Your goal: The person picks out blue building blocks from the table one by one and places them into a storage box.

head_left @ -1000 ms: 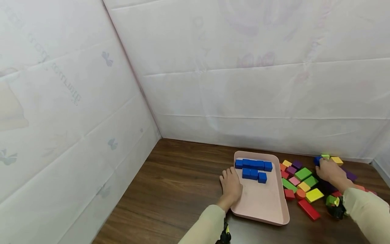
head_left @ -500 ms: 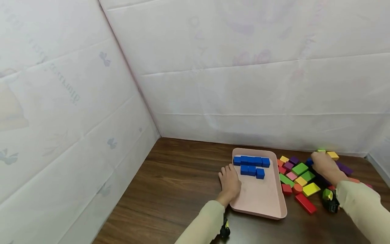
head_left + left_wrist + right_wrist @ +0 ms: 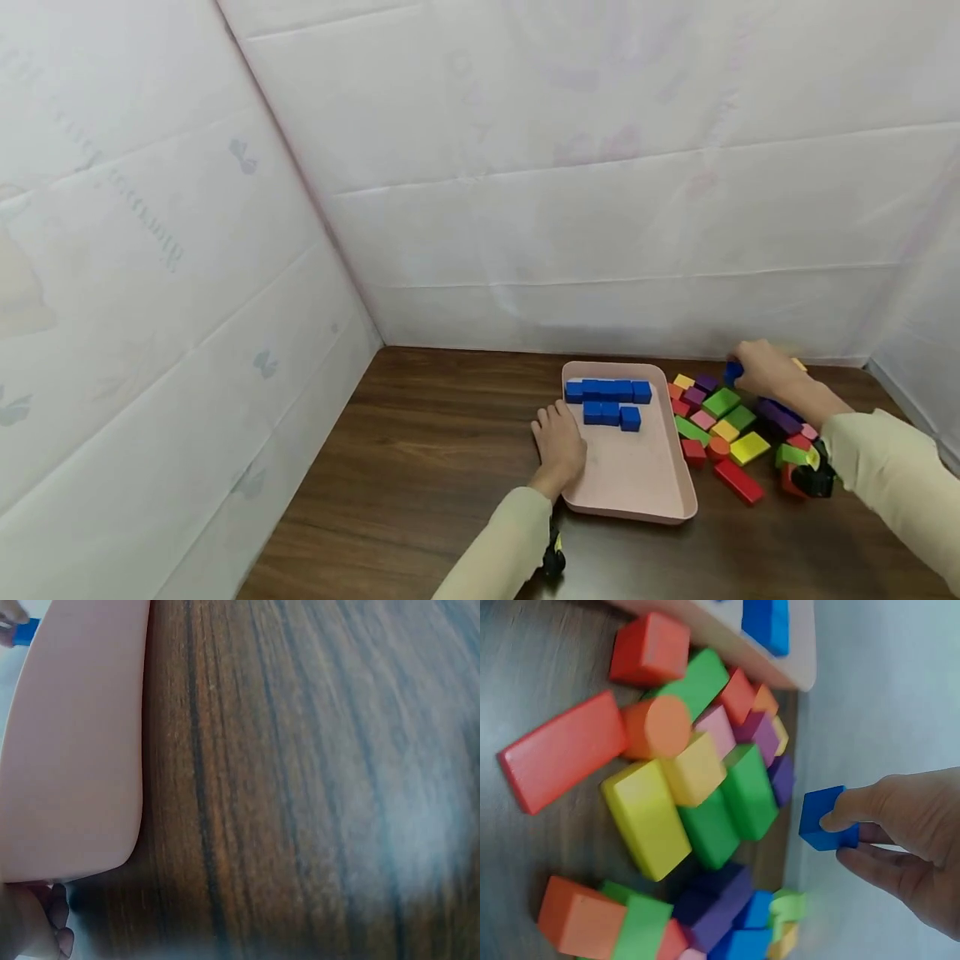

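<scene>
Blue cube (image 3: 826, 819) looks light and rigid; your right hand (image 3: 911, 840) pinches its flat faces; left hand (image 3: 558, 445) rests flat against the pink tray (image 3: 637, 487).

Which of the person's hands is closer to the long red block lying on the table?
Right. The right hand holds a blue cube above the far end of the pile, beyond the red block. The left hand rests at the pink tray's far side, the whole tray between.

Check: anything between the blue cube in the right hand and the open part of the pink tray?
Nothing visible. The right hand holds the blue cube lifted above the loose blocks. The tray's near half is bare; the left hand rests on its far-side rim.
</scene>
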